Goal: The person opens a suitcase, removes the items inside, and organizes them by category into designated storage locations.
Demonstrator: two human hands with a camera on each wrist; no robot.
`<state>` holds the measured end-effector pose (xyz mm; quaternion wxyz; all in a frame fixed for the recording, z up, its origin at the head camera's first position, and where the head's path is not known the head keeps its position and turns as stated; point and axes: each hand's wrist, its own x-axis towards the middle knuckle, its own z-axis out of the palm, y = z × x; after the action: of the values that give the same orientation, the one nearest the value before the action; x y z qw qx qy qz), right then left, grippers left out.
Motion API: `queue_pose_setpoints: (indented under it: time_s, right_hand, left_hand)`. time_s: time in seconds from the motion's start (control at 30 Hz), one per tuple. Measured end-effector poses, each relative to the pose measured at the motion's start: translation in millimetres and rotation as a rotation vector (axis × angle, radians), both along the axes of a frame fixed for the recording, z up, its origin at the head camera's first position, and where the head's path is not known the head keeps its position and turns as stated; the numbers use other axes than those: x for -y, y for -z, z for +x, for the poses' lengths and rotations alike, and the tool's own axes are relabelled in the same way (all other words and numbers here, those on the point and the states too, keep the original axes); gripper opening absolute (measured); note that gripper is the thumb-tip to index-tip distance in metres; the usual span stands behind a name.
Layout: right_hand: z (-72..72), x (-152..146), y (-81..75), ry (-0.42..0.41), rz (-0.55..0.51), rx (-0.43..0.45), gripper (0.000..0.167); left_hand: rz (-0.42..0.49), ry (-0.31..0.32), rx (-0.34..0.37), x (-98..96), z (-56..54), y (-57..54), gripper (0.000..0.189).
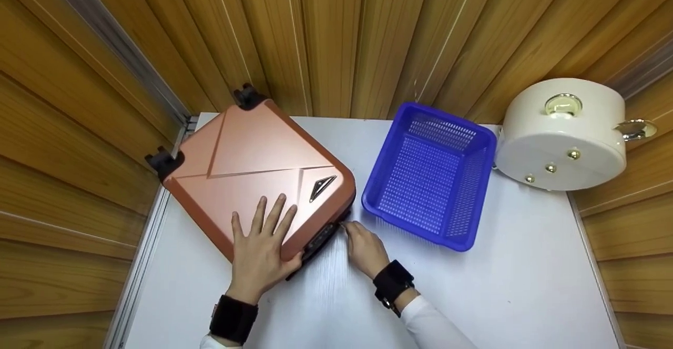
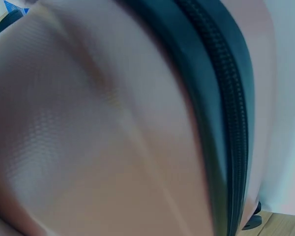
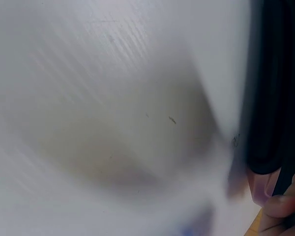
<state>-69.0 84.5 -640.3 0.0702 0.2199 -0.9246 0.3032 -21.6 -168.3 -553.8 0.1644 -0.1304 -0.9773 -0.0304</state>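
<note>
A rose-pink hard-shell suitcase [image 1: 263,144] lies flat on the white table, its wheels toward the back left. My left hand [image 1: 258,259] rests on its lid with fingers spread, the thumb at the front edge near the dark lock panel [image 1: 319,237]. Along the side, the left wrist view shows a black zipper [image 2: 231,98]. At the suitcase's near right side, my right hand [image 1: 367,249] pinches a small zipper pull, mostly hidden by the fingers. Curled fingers [image 3: 280,209] show beside the black side handle [image 3: 270,88] in the right wrist view.
A blue plastic basket [image 1: 370,194] stands right of the suitcase, close to my right hand. Farther right, a cream round case [image 1: 562,160] with gold fittings stands by the wall. Wood-patterned panels [image 1: 331,44] enclose the white table [image 1: 505,296] at the back and sides.
</note>
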Motion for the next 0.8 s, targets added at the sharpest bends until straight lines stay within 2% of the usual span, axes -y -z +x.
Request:
queue_pose_setpoints:
  time_s: [0.2, 0.53, 0.67, 0.8]
  right_hand:
    - [-1.6, 1, -0.4, 0.006, 0.012, -0.007, 0.018]
    - [-0.5, 3, -2.2, 0.009, 0.016, 0.035, 0.02]
    - [-2.2, 2, -1.6, 0.025, 0.02, 0.018, 0.019]
    - [-4.2, 2, -0.6, 0.037, 0.029, 0.0, 0.016]
  left_hand:
    - [-0.008, -0.046, -0.036, -7.6, -0.8, 2.5, 0.095]
    - [-0.012, -0.126, -0.099, -27.0, -5.4, 4.8, 0.096]
    - [-0.029, -0.165, -0.097, -38.3, -8.7, 6.0, 0.097]
    - [-0.026, -0.214, -0.057, -52.2, -13.7, 6.5, 0.1]
